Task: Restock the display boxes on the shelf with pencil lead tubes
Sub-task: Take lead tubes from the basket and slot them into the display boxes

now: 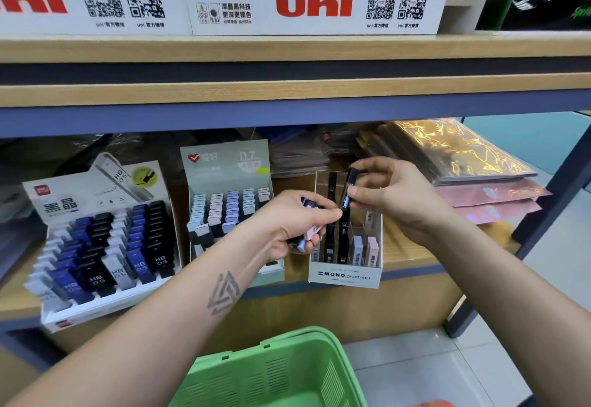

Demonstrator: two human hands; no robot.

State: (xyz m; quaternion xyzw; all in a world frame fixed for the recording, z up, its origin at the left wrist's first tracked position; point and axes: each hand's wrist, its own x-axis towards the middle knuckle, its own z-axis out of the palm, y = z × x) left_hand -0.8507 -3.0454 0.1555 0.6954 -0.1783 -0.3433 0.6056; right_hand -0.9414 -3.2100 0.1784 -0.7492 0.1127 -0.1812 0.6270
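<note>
My left hand (295,224) grips a bunch of lead tubes (307,234), dark and pale ones with barcodes, just left of the white MONO graph display box (345,274). Above that box, my right hand (388,191) pinches one black lead tube (348,191) upright over its back compartments. The box holds black tubes in its middle slots and pale tubes (364,248) on the right. To the left stand a 0.7 display box (224,163) with pastel tubes and a large HB 0.5 display box (96,240) filled with blue, black and white tubes.
A green plastic basket (278,371) sits below my arms, in front of the shelf. Shiny gold and pink packets (470,170) lie stacked at the right of the shelf. White uni boxes (315,4) stand on the wooden shelf above.
</note>
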